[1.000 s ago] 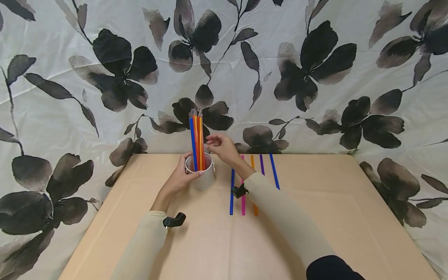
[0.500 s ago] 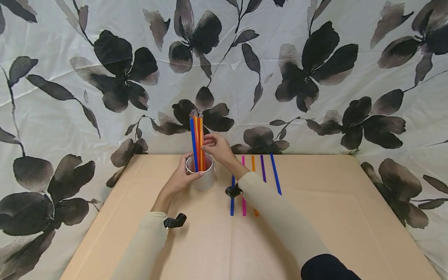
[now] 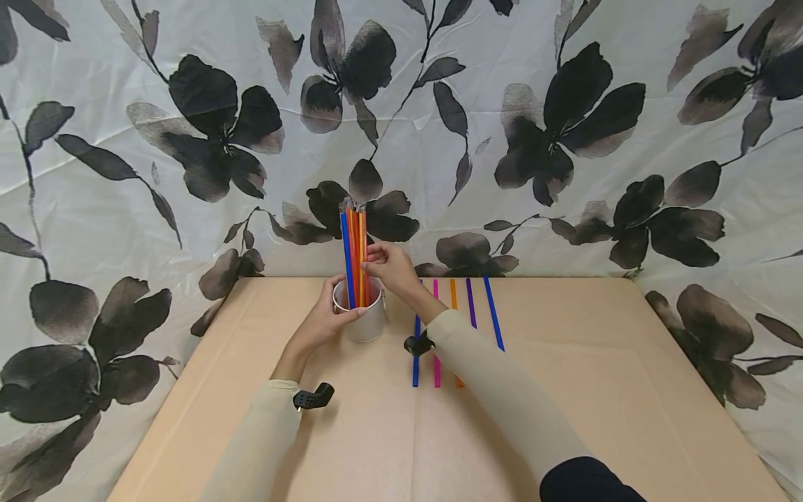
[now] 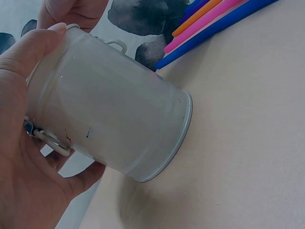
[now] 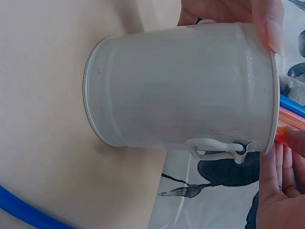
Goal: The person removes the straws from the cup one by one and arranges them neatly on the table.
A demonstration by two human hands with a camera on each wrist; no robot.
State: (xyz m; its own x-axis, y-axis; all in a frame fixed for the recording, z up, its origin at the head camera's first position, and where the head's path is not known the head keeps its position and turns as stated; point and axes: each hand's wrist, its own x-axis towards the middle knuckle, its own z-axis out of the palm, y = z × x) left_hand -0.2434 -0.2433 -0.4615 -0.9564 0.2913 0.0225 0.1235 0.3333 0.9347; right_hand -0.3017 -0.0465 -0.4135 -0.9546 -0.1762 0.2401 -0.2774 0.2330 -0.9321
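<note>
In the head view, my left hand (image 3: 328, 315) grips the side of a small white metal bucket (image 3: 366, 326), with the thumb over its near rim. A bundle of long, thin straws (image 3: 353, 258), blue, red, orange and yellow, stands upright in the bucket. Clear see-through tips show at the top. My right hand (image 3: 392, 268) is at the bundle's right side, pinching an orange-yellow straw (image 5: 280, 135) just above the rim. The bucket's wire handle (image 5: 214, 149) hangs at its side in the right wrist view. The straws' lower ends are hidden inside the bucket.
Right of the bucket, several straws lie side by side on the tan table (image 3: 564, 404): a blue straw (image 3: 415, 369), a pink straw (image 3: 437, 369), an orange one, a purple straw (image 3: 470, 300) and another blue straw (image 3: 493, 314). My right forearm crosses over them. Behind hangs a floral cloth (image 3: 464, 202).
My right hand has moved slightly left, from beside the bundle to touching it, and has stayed there for the last half second. The left hand and bucket have not moved.
</note>
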